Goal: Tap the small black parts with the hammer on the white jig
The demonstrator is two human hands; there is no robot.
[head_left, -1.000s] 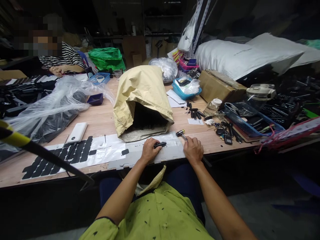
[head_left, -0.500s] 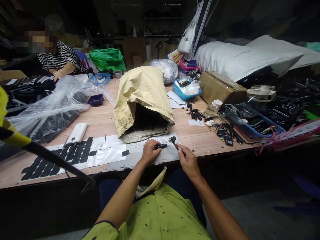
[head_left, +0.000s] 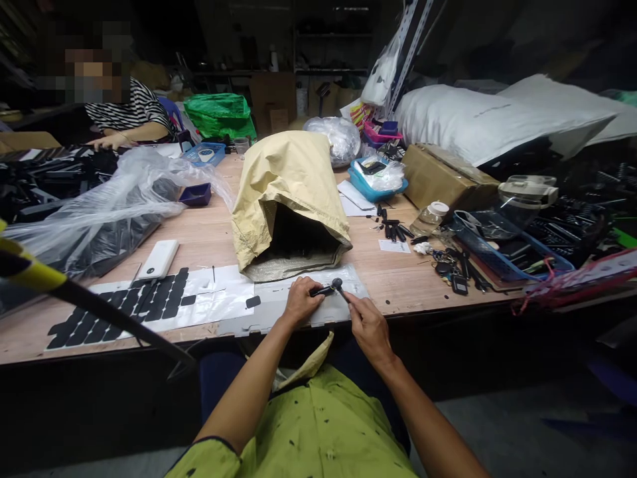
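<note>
My left hand [head_left: 301,301] is closed around a short black rod [head_left: 323,291], which points right over the grey-white sheet [head_left: 279,312] at the table's front edge. In my right hand [head_left: 368,326] is the thin handle of a small hammer-like tool [head_left: 337,284] with a round dark head. That head is at the rod's right end; whether they touch I cannot tell. Just beyond both hands lies a large cream sack [head_left: 291,179], its dark mouth facing me. A dark rounded patch [head_left: 253,302] lies on the sheet left of my left hand.
Black adhesive pads [head_left: 164,299] and a white power bank [head_left: 159,259] lie to the left. Small black parts [head_left: 395,231], keys [head_left: 458,282] and a blue basket [head_left: 512,252] are to the right. A yellow-black bar [head_left: 99,299] crosses the left foreground. A co-worker sits far left.
The tool's head has moved left and slightly down to the rod's end, with my right hand shifting along. My left hand keeps its hold. The whole view has shifted slightly.
</note>
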